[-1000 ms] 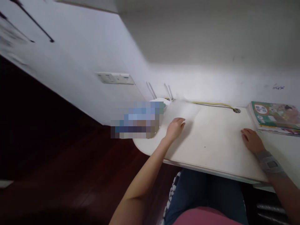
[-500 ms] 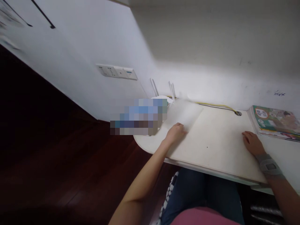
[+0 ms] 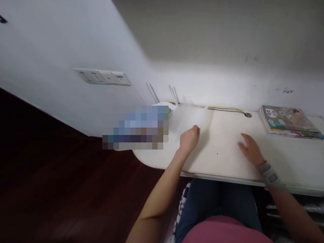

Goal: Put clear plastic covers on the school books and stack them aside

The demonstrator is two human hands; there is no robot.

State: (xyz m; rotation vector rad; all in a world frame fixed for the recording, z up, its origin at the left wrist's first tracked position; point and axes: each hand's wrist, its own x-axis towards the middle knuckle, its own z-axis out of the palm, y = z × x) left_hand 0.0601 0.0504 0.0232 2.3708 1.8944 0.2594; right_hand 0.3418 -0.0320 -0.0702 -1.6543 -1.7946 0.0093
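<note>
My left hand (image 3: 189, 139) is closed on the near right edge of a translucent, whitish sheet (image 3: 188, 118). This sheet looks thin and blurred, and it is partly lifted off the white desk (image 3: 229, 162), with a shadow below. My right hand (image 3: 251, 150) hovers over the desk, right of the sheet, its thumb and fingers apart and holding nothing. A grey watch-like band is on that wrist.
To the right lies a stack of books (image 3: 288, 119) with a green illustrated cover. A pixelated pile (image 3: 139, 126) sits at the desk's left end, before a white router (image 3: 164, 104). A yellow cable (image 3: 227, 108) runs along the wall to a desk hole.
My right hand has left the desk near the books and moved left toward the sheet, fingers spreading. My left hand has raised the sheet's edge slightly. The camera view has shifted right.
</note>
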